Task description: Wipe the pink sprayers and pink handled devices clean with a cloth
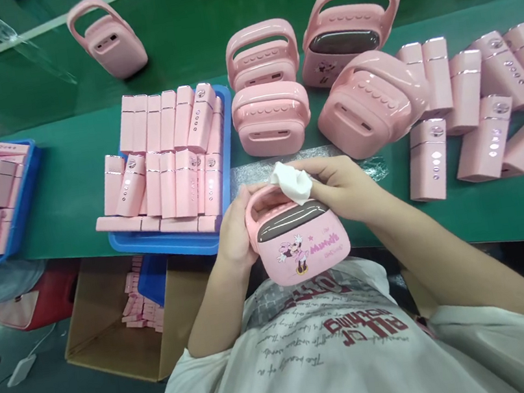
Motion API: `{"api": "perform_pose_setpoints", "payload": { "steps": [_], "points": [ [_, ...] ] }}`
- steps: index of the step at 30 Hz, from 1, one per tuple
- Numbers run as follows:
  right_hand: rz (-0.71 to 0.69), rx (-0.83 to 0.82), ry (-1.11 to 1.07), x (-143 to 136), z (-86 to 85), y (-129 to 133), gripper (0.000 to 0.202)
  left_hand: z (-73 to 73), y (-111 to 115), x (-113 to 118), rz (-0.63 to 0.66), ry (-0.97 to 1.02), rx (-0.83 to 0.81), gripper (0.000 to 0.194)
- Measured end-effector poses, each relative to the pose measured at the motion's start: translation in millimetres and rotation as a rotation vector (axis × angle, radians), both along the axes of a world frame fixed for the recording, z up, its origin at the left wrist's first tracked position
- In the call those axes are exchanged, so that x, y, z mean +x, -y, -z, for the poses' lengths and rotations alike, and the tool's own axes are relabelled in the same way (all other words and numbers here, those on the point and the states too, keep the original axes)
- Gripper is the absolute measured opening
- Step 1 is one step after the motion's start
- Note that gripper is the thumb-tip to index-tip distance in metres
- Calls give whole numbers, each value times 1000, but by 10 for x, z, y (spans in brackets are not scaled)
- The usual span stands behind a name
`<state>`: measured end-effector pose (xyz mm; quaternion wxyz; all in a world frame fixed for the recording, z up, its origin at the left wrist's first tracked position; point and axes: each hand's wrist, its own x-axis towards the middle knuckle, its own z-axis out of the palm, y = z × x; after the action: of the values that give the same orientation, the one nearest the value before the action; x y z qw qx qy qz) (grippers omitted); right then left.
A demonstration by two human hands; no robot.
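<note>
Your left hand (235, 233) is wrapped around the side of the pink handled case (298, 243), held just above your chest at the green table's (68, 186) near edge. Your right hand (339, 188) pinches a white cloth (292, 181) against the case's top, fingers pressed together.

Head cam, steep down view (close) over green bench (229, 44).

pink handled case (298, 243) with cartoon print, held upright at table edge; white cloth (292, 181) on its top.
</note>
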<state>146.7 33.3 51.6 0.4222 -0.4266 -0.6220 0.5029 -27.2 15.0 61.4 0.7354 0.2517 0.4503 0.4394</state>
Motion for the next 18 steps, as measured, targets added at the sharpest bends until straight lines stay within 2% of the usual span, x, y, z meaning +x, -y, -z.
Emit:
{"api": "perform_pose_setpoints", "payload": {
  "steps": [4, 8, 10, 12, 14, 15, 18],
  "points": [
    [65, -56, -54, 9, 52, 1, 23, 40, 19, 5, -80, 8, -30, 33],
    [237, -60, -80, 31, 104, 57, 25, 104, 75, -76, -108, -54, 48, 45],
    [330, -42, -98, 50, 130, 78, 25, 129, 115, -117, -6, -90, 147, 63],
    [374, -29, -120, 76, 154, 82, 23, 121, 157, -133, 190, -96, 234, 78],
    [358, -16, -111, 108, 156, 71, 22, 75, 201, -121, 343, -112, 284, 78],
    [329, -9, -94, 125, 142, 63, 23, 43, 225, -110, 365, -150, 306, 76],
    [211, 35, 1, 161, 17, 52, 27, -58, 304, -75, 308, -375, 390, 80]
  ]
}}
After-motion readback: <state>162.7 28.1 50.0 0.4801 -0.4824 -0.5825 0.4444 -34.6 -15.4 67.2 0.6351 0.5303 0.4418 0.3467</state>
